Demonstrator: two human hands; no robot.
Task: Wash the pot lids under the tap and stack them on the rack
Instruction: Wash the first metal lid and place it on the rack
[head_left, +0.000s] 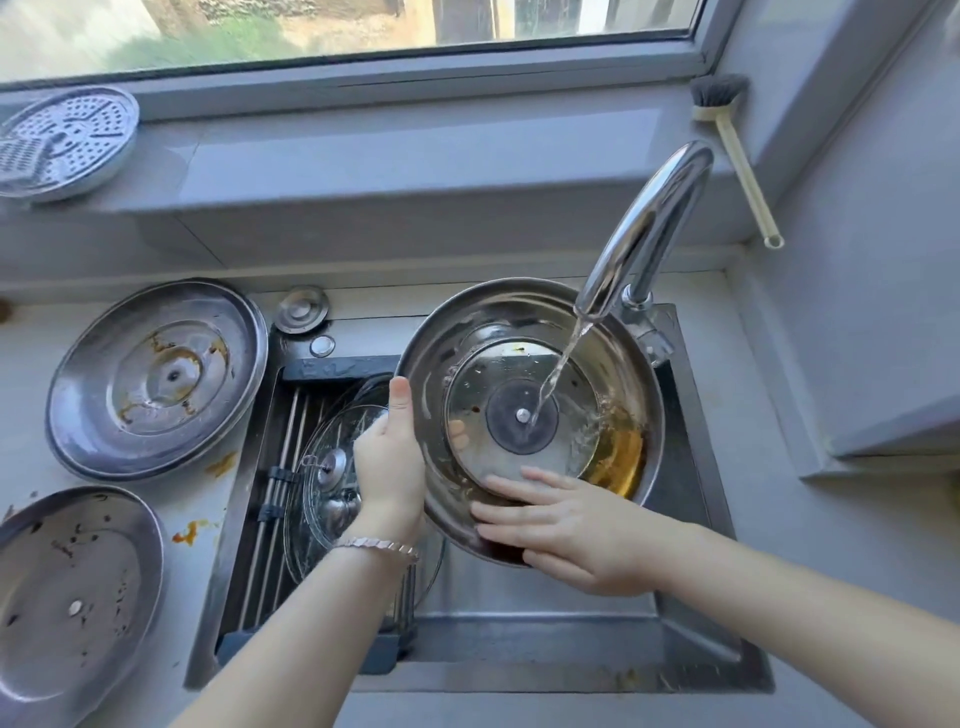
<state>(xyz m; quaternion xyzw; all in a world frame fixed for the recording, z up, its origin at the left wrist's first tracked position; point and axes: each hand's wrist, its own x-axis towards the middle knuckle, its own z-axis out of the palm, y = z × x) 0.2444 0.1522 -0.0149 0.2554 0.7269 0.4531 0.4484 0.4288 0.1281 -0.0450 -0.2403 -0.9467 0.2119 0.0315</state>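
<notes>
Nearest us, two bare forearms reach in over the sink (691, 670). The right hand (566, 530) lies flat, fingers (511, 488) spread and released, palm pressed on the near inner rim of the big steel lid (631, 364), rubbing rather than gripping. The left hand (389, 467) is clamped on that lid's left edge, thumb up over the rim, the rest of it curled behind, holding it tilted toward the camera. So the lid sits between the two hands, underside up, its centre knob plate straight ahead of the right fingertips and just beyond them. Brown water pools in the lid's lower right. The stream from the tap (649, 228) lands right by the centre. Left of the hands, a glass lid (332, 462) already rests on the rack (275, 467) across the sink's left half, just beside the left wrist. That's the way this lid has to travel, I'd say, and the left hand is the nearer one. Further left on the counter (31, 364), two dirty steel lids (156, 379) wait. Back on the sill, a perforated steamer plate (67, 140) and a brush (727, 135)
</notes>
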